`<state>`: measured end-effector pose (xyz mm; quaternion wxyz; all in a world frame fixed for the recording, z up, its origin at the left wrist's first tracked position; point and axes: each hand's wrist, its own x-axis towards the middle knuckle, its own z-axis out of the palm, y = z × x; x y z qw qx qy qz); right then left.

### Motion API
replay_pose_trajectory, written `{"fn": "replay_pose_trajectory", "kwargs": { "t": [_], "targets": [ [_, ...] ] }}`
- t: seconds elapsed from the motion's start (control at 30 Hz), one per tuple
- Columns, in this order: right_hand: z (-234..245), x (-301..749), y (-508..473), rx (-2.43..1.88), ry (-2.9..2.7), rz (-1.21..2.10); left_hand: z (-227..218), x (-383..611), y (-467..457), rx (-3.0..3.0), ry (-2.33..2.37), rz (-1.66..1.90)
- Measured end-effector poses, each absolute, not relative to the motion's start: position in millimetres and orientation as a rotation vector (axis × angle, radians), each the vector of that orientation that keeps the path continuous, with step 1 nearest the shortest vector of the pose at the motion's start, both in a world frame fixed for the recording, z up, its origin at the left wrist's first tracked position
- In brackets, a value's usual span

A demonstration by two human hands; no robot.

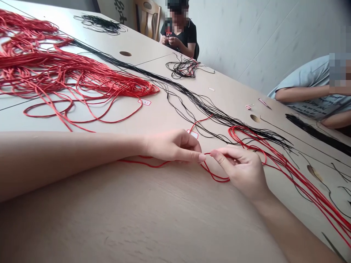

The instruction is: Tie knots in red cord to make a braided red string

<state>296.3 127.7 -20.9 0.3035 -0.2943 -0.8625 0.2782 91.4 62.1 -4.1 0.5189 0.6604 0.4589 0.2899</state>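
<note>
Near the table's front edge, my left hand (pixel 181 146) pinches a red cord (pixel 215 179) between thumb and fingers. My right hand (pixel 244 168) pinches the same cord just to the right, and a short piece spans the small gap between my fingertips. Below that gap the cord hangs in a loop onto the table. More of it trails left beneath my left wrist. A white tag with a red border (pixel 193 134) lies just behind my left fingers. Parallel red cords (pixel 296 171) run past my right hand toward the lower right.
A big heap of red cord (pixel 90 73) covers the left of the table (pixel 153 219). A long bundle of black cords (pixel 175 86) crosses diagonally behind my hands. Black tangles (pixel 101 23) lie farther back. Two people sit across the table; one holds something red (pixel 168 33).
</note>
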Motion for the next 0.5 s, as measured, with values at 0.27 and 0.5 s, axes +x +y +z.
{"fn": "replay_pose_trajectory", "kwargs": {
  "t": [0.27, 0.5],
  "targets": [
    [-14, 294, 113, -0.559, -2.319, 0.396, -7, 90, 66, 1.557, 1.143, 0.744],
    [-17, 292, 97, -0.798, -2.435, 1.163, -8, 90, 62, 1.618, 1.119, 0.804]
  ]
}}
